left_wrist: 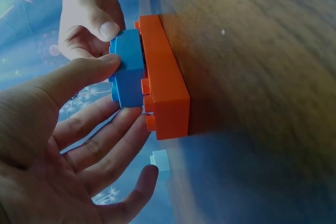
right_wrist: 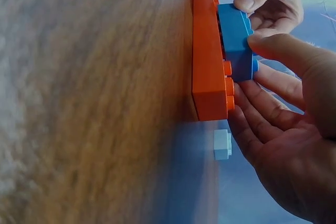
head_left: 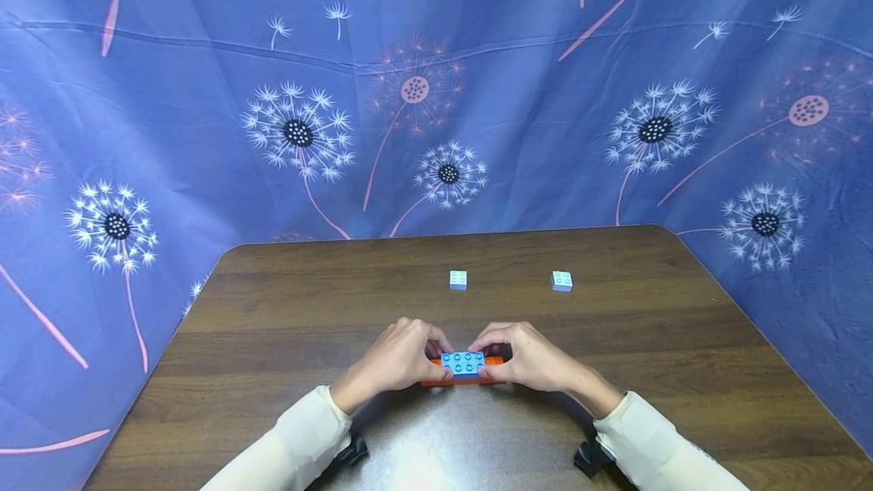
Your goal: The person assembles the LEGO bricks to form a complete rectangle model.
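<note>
A blue brick (head_left: 463, 363) with two rows of studs sits over the middle of a longer orange-red brick (head_left: 453, 382) lying on the table. My left hand (head_left: 402, 354) pinches the blue brick's left end between thumb and fingers. At the opposite end my right hand (head_left: 528, 358) pinches it likewise. Seen from the left wrist, the blue brick (left_wrist: 128, 66) lies against the studs of the orange-red brick (left_wrist: 167, 87), a thin dark line between them. Whether it is fully seated I cannot tell. Orange-red studs show past the blue brick (right_wrist: 235, 43) in the right wrist view.
Two small light blue bricks stand farther back on the wooden table (head_left: 307, 294), one near the middle (head_left: 458, 279) and another brick (head_left: 562, 281) to its right. A blue cloth with dandelion prints (head_left: 532, 120) hangs behind the table.
</note>
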`<action>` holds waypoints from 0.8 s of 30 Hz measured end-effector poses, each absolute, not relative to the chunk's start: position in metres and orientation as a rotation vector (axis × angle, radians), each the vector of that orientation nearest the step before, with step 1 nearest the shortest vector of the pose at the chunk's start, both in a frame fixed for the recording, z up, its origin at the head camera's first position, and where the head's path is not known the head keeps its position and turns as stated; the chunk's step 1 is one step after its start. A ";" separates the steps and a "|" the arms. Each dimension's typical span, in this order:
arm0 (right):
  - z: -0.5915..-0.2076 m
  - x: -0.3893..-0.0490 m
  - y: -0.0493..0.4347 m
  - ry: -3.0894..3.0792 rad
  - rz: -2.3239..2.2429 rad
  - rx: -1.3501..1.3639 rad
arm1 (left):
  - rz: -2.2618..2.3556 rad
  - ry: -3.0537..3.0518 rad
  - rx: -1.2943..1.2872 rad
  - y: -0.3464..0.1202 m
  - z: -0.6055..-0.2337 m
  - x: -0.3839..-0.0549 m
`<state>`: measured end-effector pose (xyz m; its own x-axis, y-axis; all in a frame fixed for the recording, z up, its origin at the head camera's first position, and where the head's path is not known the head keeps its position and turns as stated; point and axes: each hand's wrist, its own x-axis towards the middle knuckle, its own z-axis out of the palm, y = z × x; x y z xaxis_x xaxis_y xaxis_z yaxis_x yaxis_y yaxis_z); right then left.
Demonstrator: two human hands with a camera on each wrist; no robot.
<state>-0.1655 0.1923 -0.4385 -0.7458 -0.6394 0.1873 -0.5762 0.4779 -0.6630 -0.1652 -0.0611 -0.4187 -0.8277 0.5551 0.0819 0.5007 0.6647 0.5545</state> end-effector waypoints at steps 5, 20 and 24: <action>-0.440 -0.167 0.193 2.605 -1.149 -1.068 | 0.947 2.737 0.865 -0.062 -0.420 -0.167; -0.446 -0.169 0.197 2.523 -1.249 -1.048 | 1.103 2.650 0.860 -0.070 -0.433 -0.171; -0.447 -0.170 0.197 2.516 -1.240 -1.043 | 1.125 2.633 0.844 -0.070 -0.434 -0.171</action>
